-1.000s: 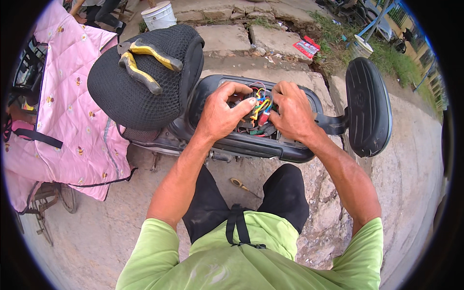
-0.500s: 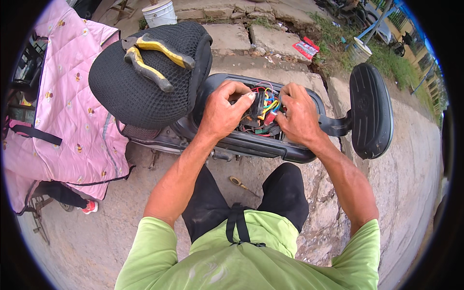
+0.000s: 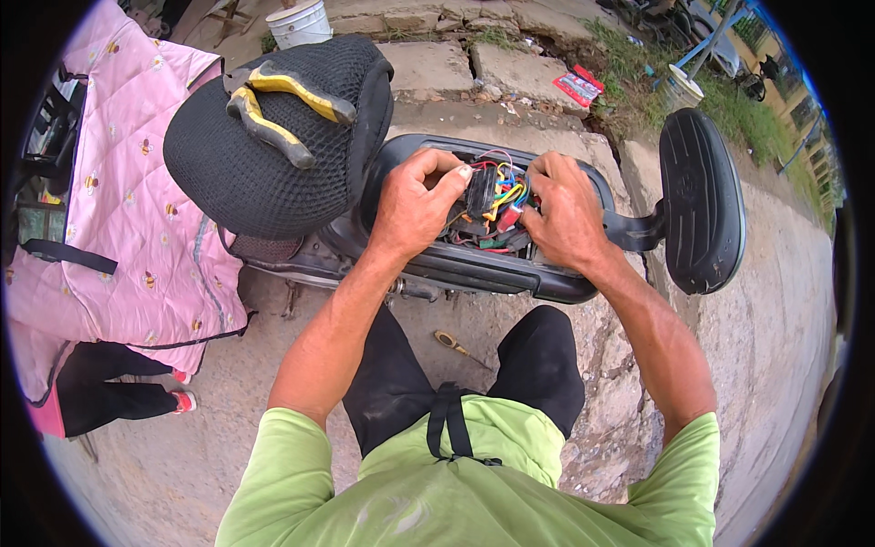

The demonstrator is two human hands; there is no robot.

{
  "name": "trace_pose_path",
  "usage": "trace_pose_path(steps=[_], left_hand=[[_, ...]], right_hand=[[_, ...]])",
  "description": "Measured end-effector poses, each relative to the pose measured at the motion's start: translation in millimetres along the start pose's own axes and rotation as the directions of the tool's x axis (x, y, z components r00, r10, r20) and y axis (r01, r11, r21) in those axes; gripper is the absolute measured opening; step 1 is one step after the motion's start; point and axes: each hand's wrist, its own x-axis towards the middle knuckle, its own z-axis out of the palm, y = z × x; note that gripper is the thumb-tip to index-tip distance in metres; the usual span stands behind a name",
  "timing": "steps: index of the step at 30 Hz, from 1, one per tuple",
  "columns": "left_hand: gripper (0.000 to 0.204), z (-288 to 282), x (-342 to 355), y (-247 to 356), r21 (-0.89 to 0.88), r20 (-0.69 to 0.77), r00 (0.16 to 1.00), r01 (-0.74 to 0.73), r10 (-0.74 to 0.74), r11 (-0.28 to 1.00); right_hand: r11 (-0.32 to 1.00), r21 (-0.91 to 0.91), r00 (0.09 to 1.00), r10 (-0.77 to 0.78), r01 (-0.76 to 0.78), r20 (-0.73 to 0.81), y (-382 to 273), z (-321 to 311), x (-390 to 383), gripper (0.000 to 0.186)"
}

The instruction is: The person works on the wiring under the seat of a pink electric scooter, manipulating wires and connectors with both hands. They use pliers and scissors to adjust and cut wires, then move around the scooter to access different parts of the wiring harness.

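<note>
My left hand (image 3: 408,208) is pinched, thumb against forefinger, at the left edge of a black box-shaped electrical part (image 3: 482,191). What lies between those fingertips is too small to make out. Coloured wires (image 3: 513,191) bunch up beside that part, with a red connector (image 3: 509,217) among them. Curled around the right side of the bundle is my right hand (image 3: 567,214), its fingertips partly hidden by the wires. Both hands work over an open compartment (image 3: 483,276) in a black scooter body. Yellow-and-black pliers (image 3: 301,94) rest on the tilted-up mesh-covered seat (image 3: 273,155).
A black padded backrest (image 3: 700,201) stands on the right. On the ground between my legs lies a yellow-handled tool (image 3: 447,340). At the left hangs a pink quilted cover (image 3: 150,201), with a person's dark-trousered leg (image 3: 109,401) below. A white bucket (image 3: 301,25) stands behind.
My left hand has drawn slightly left, so more of the black part shows. My right hand stays by the wires. The person's leg at the left has come further into view.
</note>
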Motion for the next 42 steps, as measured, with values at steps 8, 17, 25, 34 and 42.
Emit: trace_pose_path(steps=[8, 17, 25, 34, 42], left_hand=[[0.021, 5.4, 1.6, -0.6, -0.021, 0.018, 0.998, 0.058, -0.057, 0.998], [0.025, 15.9, -8.2, 18.5, 0.284, -0.005, 0.997, -0.07, 0.075, 0.956], [0.068, 22.6, -56.4, 25.9, 0.451, 0.176, 0.896, -0.441, 0.407, 0.776], [0.062, 34.6, -60.4, 23.0, 0.396, -0.001, 0.88, -0.435, 0.475, 0.809], [0.05, 22.6, -42.2, 22.4, 0.292, -0.072, 0.933, -0.318, 0.352, 0.902]], right_hand=[[0.992, 0.086, 0.987, -0.1, 0.09, 0.122, 11.0, -7.9, 23.9, 0.026], [0.998, 0.052, 0.999, -0.035, 0.034, 0.009, 20.4, -0.9, 9.5, 0.026], [0.985, 0.107, 0.99, -0.142, 0.139, 0.019, 15.2, -1.2, 12.6, 0.026], [0.96, 0.149, 0.972, -0.235, 0.236, -0.023, 1.9, -2.2, 15.8, 0.029], [0.967, 0.177, 0.983, -0.18, 0.181, -0.024, 6.2, -4.5, 14.2, 0.03]])
